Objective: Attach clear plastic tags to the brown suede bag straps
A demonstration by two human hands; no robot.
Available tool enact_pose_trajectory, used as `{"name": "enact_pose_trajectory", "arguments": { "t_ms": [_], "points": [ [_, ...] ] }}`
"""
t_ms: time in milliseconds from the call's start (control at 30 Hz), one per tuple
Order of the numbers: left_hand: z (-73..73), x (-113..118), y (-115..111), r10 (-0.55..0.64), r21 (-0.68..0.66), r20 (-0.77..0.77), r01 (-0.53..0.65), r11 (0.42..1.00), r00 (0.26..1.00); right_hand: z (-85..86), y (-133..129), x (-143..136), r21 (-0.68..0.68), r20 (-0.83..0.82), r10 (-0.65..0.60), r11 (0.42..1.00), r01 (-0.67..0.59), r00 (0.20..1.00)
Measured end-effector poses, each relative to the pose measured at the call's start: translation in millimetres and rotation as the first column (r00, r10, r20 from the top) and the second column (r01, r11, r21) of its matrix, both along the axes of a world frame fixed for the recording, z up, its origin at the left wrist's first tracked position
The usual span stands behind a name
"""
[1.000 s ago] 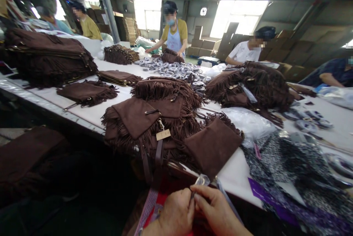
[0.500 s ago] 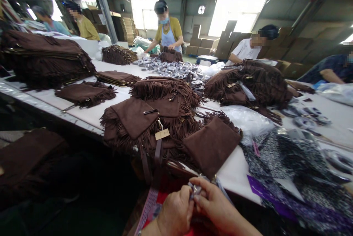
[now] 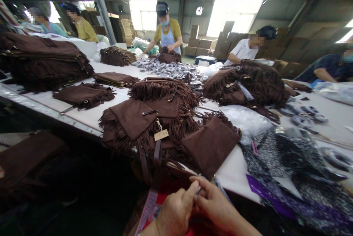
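At the bottom centre, in front of the table edge, my left hand [image 3: 178,206] and my right hand [image 3: 211,201] meet with fingers closed. Between their fingertips a small greyish piece [image 3: 198,189] shows; most of it is hidden. Just beyond them a flat brown pouch [image 3: 212,144] lies tilted over the table's edge. To its left are brown fringed bags [image 3: 132,118], one with a tan paper tag [image 3: 161,134] on a clip. A strap hangs down from these bags. Something red [image 3: 162,192] lies beneath my hands.
Brown bags are stacked on the white table [image 3: 104,113] at left and right. Grey wrapped coils [image 3: 168,68] lie mid-table, clear plastic [image 3: 245,118] and speckled fabric [image 3: 278,158] at right. Several people work around the table; one [image 3: 167,37] wears an apron.
My left thumb has moved up against the small piece, so less of it shows between my fingertips. The view has shifted slightly.
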State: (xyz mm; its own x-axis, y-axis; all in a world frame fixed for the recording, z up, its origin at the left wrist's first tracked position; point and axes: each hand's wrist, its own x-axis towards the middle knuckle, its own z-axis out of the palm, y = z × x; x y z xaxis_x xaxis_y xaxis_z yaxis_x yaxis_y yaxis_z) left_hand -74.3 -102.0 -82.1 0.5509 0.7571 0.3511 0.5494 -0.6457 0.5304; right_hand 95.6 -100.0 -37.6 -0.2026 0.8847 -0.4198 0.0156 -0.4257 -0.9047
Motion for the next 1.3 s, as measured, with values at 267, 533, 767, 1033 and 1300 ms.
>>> {"name": "enact_pose_trajectory", "arguments": {
  "t_ms": [267,533,767,1033,1300],
  "points": [
    [0.7,3,0,0.043,-0.035,0.059,-0.041,0.999,0.997,-3.7,-1,0,-0.015,0.024,-0.018,1.000,0.018,1.000],
    [7.1,4,0,0.040,-0.109,0.089,-0.030,0.994,0.995,-4.9,-4,-1,0.042,0.111,-0.021,0.999,0.016,0.994],
    [14.8,4,-2,0.100,-0.339,0.107,-0.058,0.939,0.989,-4.8,-9,3,0.112,0.244,-0.031,0.994,0.003,0.969],
    [36.9,5,12,0.396,-0.878,0.286,0.073,0.474,0.872,-4.7,-10,14,0.227,0.501,0.057,0.954,-0.195,0.863],
    [29.0,12,21,0.549,-0.956,0.260,0.133,0.261,0.794,1.3,-6,20,0.194,0.641,0.160,0.912,-0.361,0.751]
  ]
}}
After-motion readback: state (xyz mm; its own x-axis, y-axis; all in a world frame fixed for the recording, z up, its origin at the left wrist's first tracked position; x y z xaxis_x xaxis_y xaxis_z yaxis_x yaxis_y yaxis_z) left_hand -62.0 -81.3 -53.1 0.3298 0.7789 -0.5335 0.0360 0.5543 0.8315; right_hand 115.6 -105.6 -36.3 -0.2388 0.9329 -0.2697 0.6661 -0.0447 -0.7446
